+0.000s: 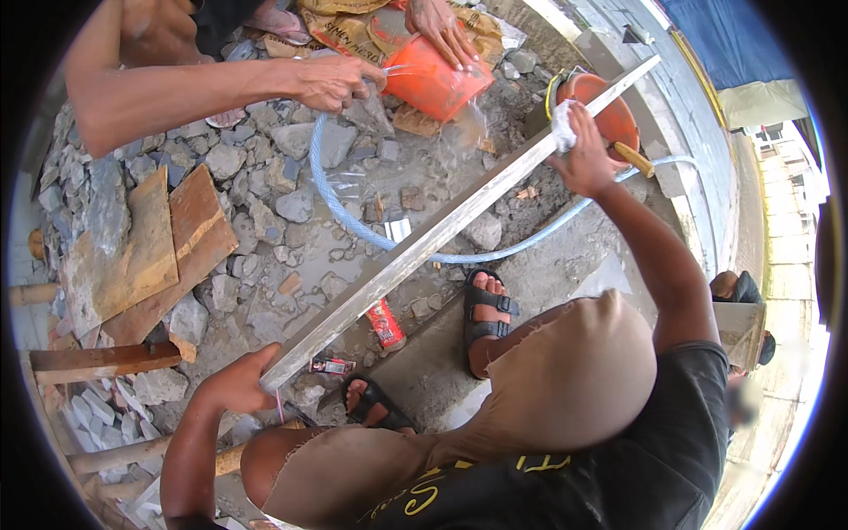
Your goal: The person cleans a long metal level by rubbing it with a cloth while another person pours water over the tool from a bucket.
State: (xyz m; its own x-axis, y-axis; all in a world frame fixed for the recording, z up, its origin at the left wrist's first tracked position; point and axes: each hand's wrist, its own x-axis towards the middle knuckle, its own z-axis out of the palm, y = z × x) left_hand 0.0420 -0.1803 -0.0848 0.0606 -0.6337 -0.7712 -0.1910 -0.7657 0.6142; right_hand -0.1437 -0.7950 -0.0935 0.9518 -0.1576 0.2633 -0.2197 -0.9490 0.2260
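A long grey straightedge bar [442,225] runs diagonally in front of me, from lower left to upper right. My left hand [231,384] is closed round its near lower end. Toward the far end, my right hand [585,161] presses a wet-looking white rag [563,126] against the bar, fingers closed over it. Just beyond my right hand stands an orange bucket [614,104], partly hidden by the bar. A tool's wooden handle [634,159] sticks out over its rim.
Opposite, a person's hand [331,81] sprays water from a blue hose [329,199] into a tilted orange bucket [437,84]. Broken rubble [225,159] and wooden boards [141,256] lie at left. A red packet [385,324] lies near my sandalled feet.
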